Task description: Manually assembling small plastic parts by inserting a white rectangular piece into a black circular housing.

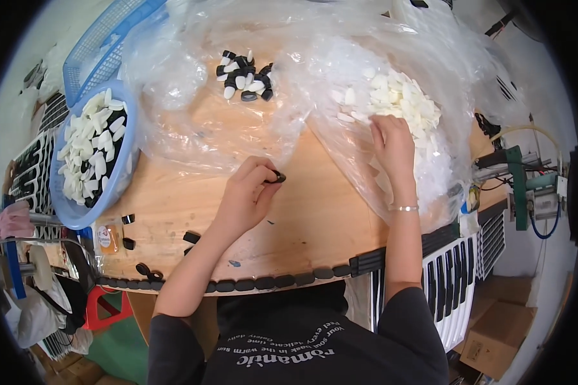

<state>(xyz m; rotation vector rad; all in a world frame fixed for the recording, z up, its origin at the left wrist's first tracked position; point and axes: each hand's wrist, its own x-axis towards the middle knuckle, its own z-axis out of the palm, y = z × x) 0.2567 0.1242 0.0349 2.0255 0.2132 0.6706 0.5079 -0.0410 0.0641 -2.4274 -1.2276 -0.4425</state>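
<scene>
Above the wooden table's middle, my left hand (247,194) pinches a small black oval piece (275,177) between thumb and fingers. My right hand (393,142) reaches to the left edge of a heap of flat white oval pieces (401,99) lying on clear plastic sheeting. Its fingers are bent close together at the heap; whether a piece is between them is hidden. Farther back, between the hands, sits a small cluster of black pieces with white ones (245,76), some of them apparently fitted together.
A blue basket (77,217) of white and black pieces stands at the left, with a blue mesh basket (77,64) behind. Black pieces (263,283) line the table's near edge. Clear plastic sheeting (192,138) covers the far side. Green-and-metal equipment (515,186) stands at right.
</scene>
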